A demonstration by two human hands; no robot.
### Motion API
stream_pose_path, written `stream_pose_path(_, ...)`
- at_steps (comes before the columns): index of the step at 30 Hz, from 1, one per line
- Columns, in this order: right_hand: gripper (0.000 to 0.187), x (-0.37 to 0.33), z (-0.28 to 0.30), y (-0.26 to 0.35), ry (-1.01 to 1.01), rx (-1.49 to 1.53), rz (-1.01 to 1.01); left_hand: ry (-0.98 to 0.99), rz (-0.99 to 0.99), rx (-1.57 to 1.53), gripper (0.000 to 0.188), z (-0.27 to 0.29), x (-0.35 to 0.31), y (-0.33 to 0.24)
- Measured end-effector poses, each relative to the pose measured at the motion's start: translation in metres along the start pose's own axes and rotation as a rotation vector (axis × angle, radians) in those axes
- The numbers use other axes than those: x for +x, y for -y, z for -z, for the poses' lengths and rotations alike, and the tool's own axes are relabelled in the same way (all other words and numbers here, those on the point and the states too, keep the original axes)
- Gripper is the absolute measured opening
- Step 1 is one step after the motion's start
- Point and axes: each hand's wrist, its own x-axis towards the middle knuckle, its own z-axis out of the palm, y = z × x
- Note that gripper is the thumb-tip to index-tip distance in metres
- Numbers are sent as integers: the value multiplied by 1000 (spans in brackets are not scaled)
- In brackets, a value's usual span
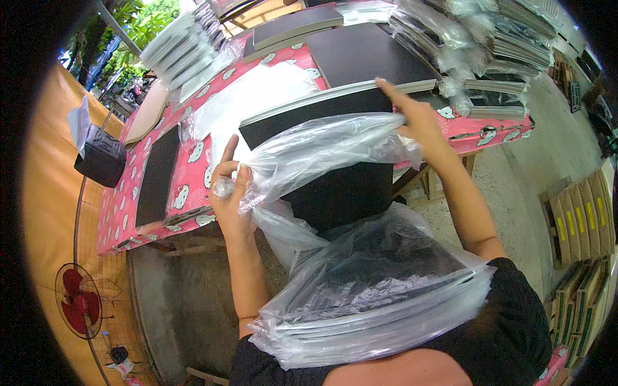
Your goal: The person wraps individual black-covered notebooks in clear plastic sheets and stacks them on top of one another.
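Note:
A clear plastic bag (328, 145) is stretched across a black flat panel (347, 196) with pale edges along its far side. My left hand (233, 193) pinches the bunched plastic at the panel's left side, its index finger pointing up. At the right side my right hand (417, 119) grips the bag too, index finger reaching out along the panel's far edge. Part of the panel is hidden behind the crumpled plastic. Closer to my body, more clear plastic (386, 315) wraps a layered, flat stack leaning against my chest.
A table with a pink patterned cover (193, 167) spans the front. On it lie dark panels (367, 55), a white sheet (257, 90) and wrapped stacks (476, 58) at the far right. A red fan (78, 300) stands left; brown cartons (582, 219) sit right.

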Motion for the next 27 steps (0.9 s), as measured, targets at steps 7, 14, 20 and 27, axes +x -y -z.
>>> stream_pose_path(7,30,-43,52,47,214,51,-111,35,-221,81,20,16,-26,-27)
stream_pose_path(14,31,-31,29,20,191,1180,-774,2,701,-1011,20,48,-25,-10)
stream_pose_path(20,30,-145,-57,-49,117,979,-1104,12,895,-239,19,57,-77,123)
stream_pose_path(27,28,-265,-119,-122,326,1001,-1259,-1,956,312,21,85,-171,213)
